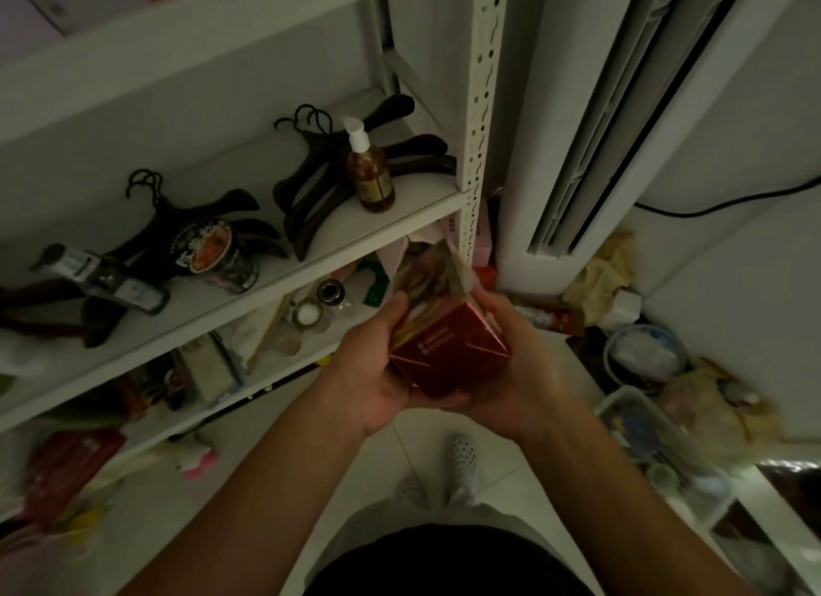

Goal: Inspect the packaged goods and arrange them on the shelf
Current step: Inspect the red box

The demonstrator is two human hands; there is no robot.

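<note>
Gripping the red box [448, 351] — left hand [373, 373], right hand [511, 364].

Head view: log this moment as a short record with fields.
held item: red box, off the shelf
left hand: grips box's left side
right hand: grips its right side
white shelf: holds pump bottle, dark hangers
status: box not yet shelved

The white shelf [266, 292] holds a brown pump bottle [371, 173] near its right end. Dark hangers [306, 204] lie just behind it. A round tub [217, 253] lies further left.
</note>
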